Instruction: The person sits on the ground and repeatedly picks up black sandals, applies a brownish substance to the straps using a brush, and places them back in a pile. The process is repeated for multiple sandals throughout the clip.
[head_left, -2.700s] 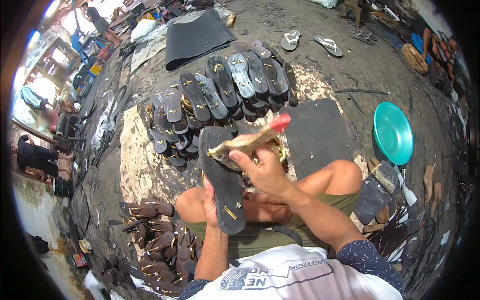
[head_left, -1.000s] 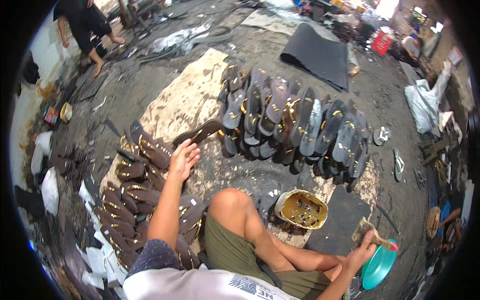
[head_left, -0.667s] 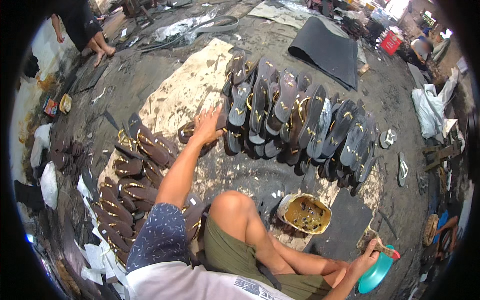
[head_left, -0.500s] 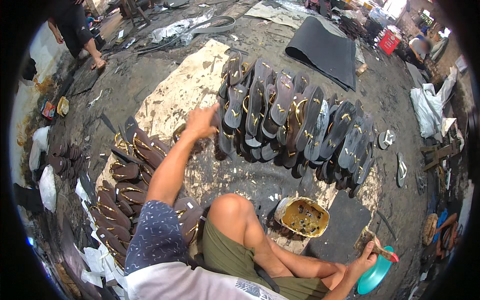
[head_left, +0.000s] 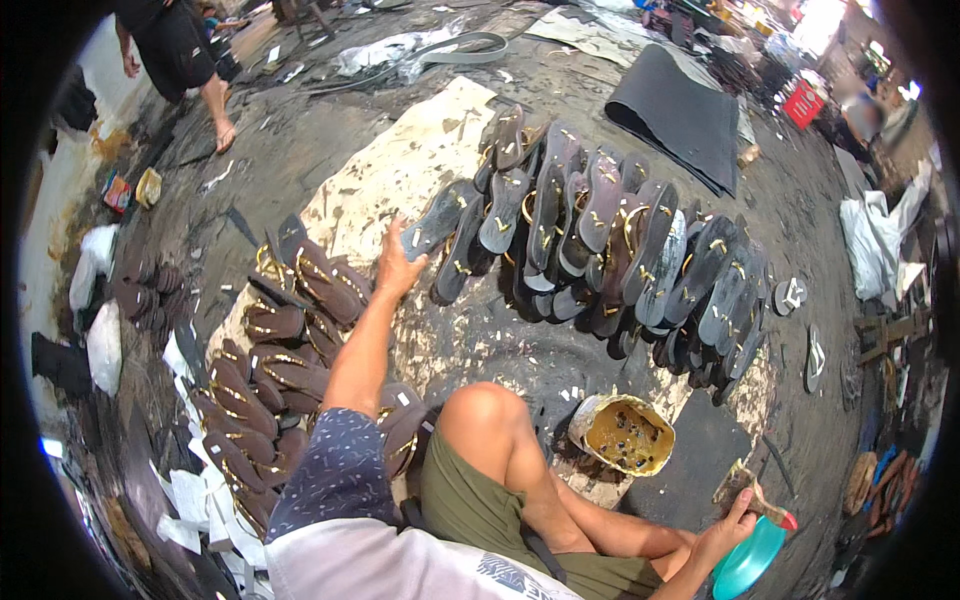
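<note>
My left hand [head_left: 400,265] is stretched out to the left end of the row and grips a dark sandal [head_left: 440,215] by its near end, sole upward. Beside it, a long row of dark sandals [head_left: 655,240] lies overlapping, soles up, with gold strap fastenings showing. Low at the right, my right hand [head_left: 732,522] is closed round a brush [head_left: 762,506] with a red-tipped handle. A teal bowl [head_left: 748,562] is just below that hand. Near my knee stands a crusted tub [head_left: 588,432] of yellowish liquid with dark bits in it.
Brown gold-strapped sandals [head_left: 245,405] are piled on my left. A folded black sheet [head_left: 675,115] lies beyond the row, and a dark flat mat [head_left: 690,450] lies beside the tub. Single slippers [head_left: 814,358] lie to the right. Another person's leg [head_left: 216,105] is at the far left.
My left hand, earlier reaching over the left end of the row, now grips a sandal there, turned sole up. The right hand keeps the brush. The whole view has shifted slightly.
</note>
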